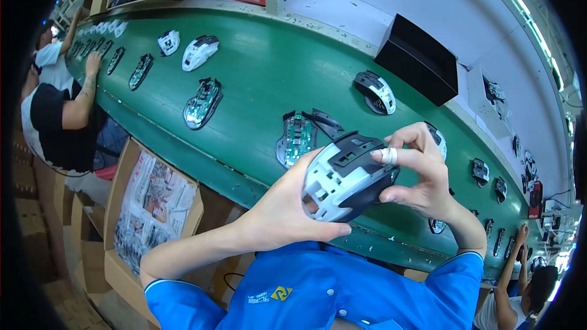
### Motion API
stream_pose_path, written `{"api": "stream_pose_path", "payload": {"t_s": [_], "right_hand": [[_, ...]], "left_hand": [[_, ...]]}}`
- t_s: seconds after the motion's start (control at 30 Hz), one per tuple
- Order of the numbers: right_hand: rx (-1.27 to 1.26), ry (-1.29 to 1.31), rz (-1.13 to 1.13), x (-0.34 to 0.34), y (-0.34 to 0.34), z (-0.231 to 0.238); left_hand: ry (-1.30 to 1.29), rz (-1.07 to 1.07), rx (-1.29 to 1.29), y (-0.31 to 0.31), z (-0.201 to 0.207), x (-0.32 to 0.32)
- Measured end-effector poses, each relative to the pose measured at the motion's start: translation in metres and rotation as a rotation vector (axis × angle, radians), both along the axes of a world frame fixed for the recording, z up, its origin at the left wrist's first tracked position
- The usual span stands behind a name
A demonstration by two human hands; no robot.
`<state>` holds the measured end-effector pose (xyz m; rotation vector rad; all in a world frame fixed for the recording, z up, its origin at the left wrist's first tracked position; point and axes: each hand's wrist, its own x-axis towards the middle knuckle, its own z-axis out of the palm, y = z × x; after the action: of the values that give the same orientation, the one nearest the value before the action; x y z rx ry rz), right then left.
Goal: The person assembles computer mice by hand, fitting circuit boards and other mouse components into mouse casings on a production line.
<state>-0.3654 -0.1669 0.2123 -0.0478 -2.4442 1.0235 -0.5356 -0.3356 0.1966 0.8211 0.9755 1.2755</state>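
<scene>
A white and black computer mouse shell (348, 177) is held up in front of my chest, tilted, with slots cut through its top. My left hand (284, 201) is closed round its left end, thumb along the near edge. My right hand (419, 168) grips the right end between thumb and bent fingers; a white wrap covers one fingertip. Just beyond the shell, a mouse base with a green circuit board (298, 137) lies on the green belt, partly hidden by my left hand. A dark curved mouse part (327, 123) rests beside that base.
Across the green conveyor belt (257, 61) lie another open mouse base (203, 102), white and black shells (200, 52) and a mouse (375, 92). A black box (417, 59) stands at the far edge. Cardboard boxes (153, 201) sit lower left. Other people (64, 110) work at both ends.
</scene>
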Motion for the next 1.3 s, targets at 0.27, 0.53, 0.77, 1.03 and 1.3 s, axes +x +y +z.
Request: {"api": "stream_pose_path", "payload": {"t_s": [0.27, 0.53, 0.77, 1.03, 1.3], "right_hand": [[-0.292, 0.066, 0.06, 0.005, 0.007, -0.004], [-0.424, 0.083, 0.109, 0.009, 0.013, -0.021], [-0.88, -0.119, 0.319, 0.003, 0.008, -0.012], [-1.05, -0.084, 0.427, -0.003, 0.009, -0.027], [-1.217, -0.114, 0.181, -0.011, 0.003, -0.032]], "left_hand": [[0.328, 0.052, 0.026, -0.007, 0.0, 0.005], [0.697, 0.133, 0.253, -0.002, 0.001, 0.008], [0.748, 0.115, 0.343, -0.002, 0.003, 0.009], [1.039, 0.344, 0.635, 0.006, -0.011, 0.007], [0.956, 0.334, 0.599, 0.01, -0.007, -0.008]]}}
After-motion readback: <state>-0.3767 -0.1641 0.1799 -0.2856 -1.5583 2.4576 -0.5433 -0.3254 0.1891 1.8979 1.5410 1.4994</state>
